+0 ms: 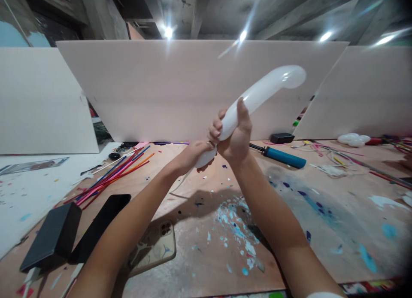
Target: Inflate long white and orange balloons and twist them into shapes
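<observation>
A long white modelling balloon point(267, 92) slants up to the right above the table, its far end bent over. My right hand point(236, 132) is wrapped around its middle, thumb lying along the top. Lower down, my left hand point(201, 154) closes round the balloon's narrower part, right beside my other hand. A thin uninflated tail point(182, 183) hangs from below the left hand. The place where the balloon narrows is partly hidden by my fingers.
On the paint-spotted table point(206, 263) lie a blue hand pump point(285, 157), a bundle of coloured uninflated balloons point(109, 177), a black box point(51, 235), a black phone point(99, 227) and a phone in a patterned case point(154, 246). White panels point(193, 92) stand behind.
</observation>
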Tool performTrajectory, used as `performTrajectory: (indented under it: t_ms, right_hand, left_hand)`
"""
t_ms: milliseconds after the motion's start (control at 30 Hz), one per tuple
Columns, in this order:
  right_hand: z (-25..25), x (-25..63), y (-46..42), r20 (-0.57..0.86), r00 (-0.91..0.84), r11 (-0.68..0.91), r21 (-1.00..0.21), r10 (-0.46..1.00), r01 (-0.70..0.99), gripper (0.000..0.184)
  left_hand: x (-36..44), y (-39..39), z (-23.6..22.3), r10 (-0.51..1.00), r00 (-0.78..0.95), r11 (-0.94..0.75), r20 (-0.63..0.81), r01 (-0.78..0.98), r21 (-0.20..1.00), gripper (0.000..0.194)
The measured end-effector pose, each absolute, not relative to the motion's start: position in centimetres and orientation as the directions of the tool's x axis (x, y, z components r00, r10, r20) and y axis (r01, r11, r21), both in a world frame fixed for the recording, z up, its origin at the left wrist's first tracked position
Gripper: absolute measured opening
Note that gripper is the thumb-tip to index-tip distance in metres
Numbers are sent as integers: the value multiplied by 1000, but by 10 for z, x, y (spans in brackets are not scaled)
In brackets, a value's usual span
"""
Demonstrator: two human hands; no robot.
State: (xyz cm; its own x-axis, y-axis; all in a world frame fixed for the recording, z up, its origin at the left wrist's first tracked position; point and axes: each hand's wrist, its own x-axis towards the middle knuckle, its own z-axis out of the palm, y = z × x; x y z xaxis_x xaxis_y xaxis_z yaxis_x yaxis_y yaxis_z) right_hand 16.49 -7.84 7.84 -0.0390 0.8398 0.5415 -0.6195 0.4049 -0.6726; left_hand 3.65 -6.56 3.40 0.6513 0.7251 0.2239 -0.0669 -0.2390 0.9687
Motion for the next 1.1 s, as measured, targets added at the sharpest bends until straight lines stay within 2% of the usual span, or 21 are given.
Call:
performTrajectory:
  t_ms: [100,300,400,600,700,833,967,1033,1100]
  right_hand:
    - [73,155,-81,557,-75,412,-692,827,-593,46]
    - [74,156,-84,595,-73,454,-681,800,-575,45]
    - [75,159,-84,589,-96,442,-695,802,-568,44]
    - [75,160,-81,510,-119,363,-740,852,-567,45]
    - [76,161,-76,490,-86,356,-732,867,-581,45]
    - [81,183,-61,515,60,435,-650,855,-623,41]
    - [86,230,-41,500,364,591,-431,786,-682,29]
    - [85,250,-32,441,426,594,-380,790,-709,28]
    - [84,263,-25,401,412,554,-358,818,-751,30]
  left_hand:
    - [40,-66,32,761,587,-347,277,7,938,27]
    - [45,-67,29,803,510,-345,308,-22,938,27]
    - [44,-66,27,783,540,-357,309,-17,934,29]
    - [42,-64,22,735,586,-487,342,105,867,40]
    - [41,-62,21,695,643,-476,323,73,876,37]
    - [21,-48,28,678,696,-423,236,106,900,32]
    - [-24,-26,35,724,676,-435,137,293,852,32]
    - [-43,-17,35,713,696,-431,84,341,835,32]
    - [-57,-10,33,729,685,-410,-3,440,799,30]
